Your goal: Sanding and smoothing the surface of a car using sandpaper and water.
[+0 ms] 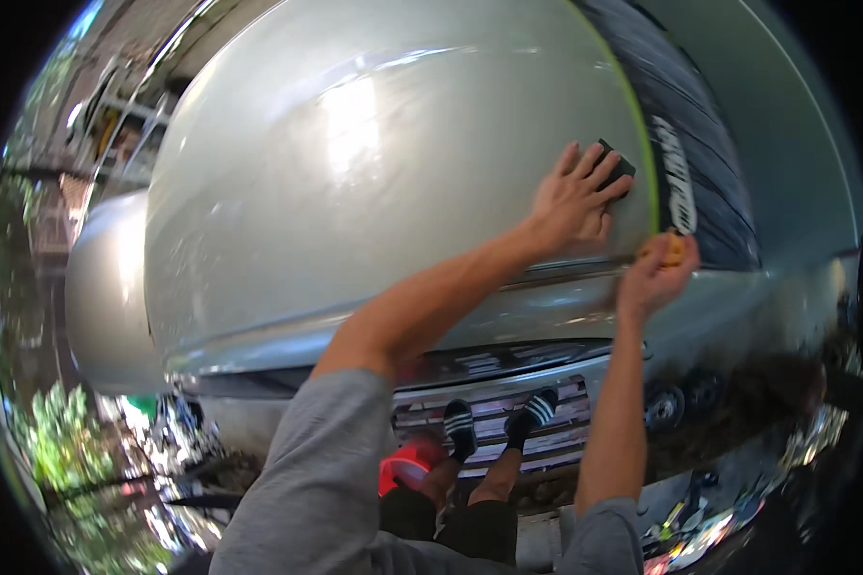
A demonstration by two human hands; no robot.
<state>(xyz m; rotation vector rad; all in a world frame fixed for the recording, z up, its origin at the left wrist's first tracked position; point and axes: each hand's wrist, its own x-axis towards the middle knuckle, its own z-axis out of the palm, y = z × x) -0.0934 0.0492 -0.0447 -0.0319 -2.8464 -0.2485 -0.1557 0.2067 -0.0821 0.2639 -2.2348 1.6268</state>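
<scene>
Spreading wide over one dark pad (pixel 624 170), my left hand (pixel 573 203) rests on a pale, glossy car panel (pixel 451 192). The pad's exposed edge slants from far left to near right; from my remote view, fingers hide its full long axis. My right hand (pixel 657 278), nearer and further right, curls around one orange-yellow sponge (pixel 676 250); which way that points, I cannot tell. Dark sheeting (pixel 705 115) with a lime border lies just right. Near me, two striped sandals (pixel 541 406) stand on one slatted platform (pixel 571 422), right of one red bucket (pixel 390 471).
</scene>
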